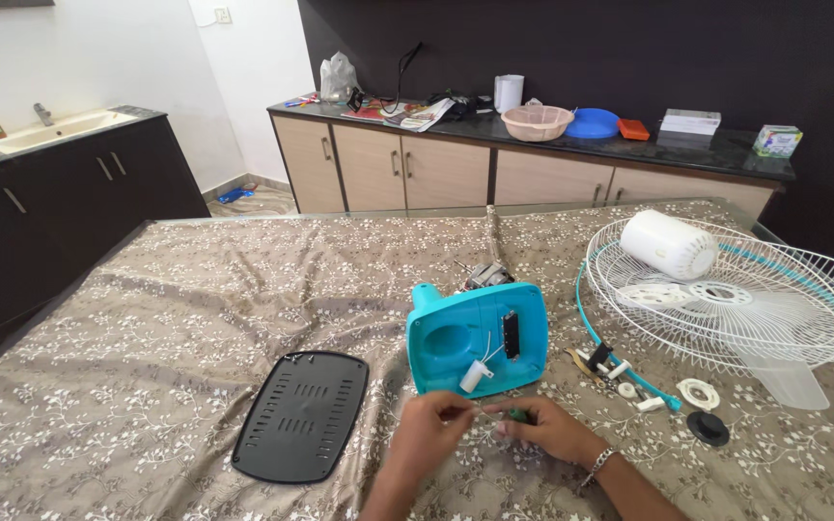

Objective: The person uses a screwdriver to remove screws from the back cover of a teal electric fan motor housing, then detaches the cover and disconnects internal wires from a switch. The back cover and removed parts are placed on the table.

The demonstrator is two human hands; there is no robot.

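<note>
Nearest the camera, the left hand and the right hand meet low over the table, which is draped in a brown cloth with a white flower print. The right hand is closed around a screwdriver with a green handle, its thin shaft pointing left toward the left hand, whose fingertips are pinched together at the shaft's end; whatever small part they pinch is too small to tell. A bracelet sits on the right wrist. Just beyond the hands lies a turquoise fan housing, open side up, with a small white capacitor on wires hanging at its front edge and a metal motor part showing behind it. To the left of the hands a black vented cover plate lies flat. To the right, small white and black loose parts are scattered beside a white wire fan guard, on which a white cylindrical motor cover rests. Farther back, a beige cabinet with a dark top carries a pink basket and a blue lid.
</note>
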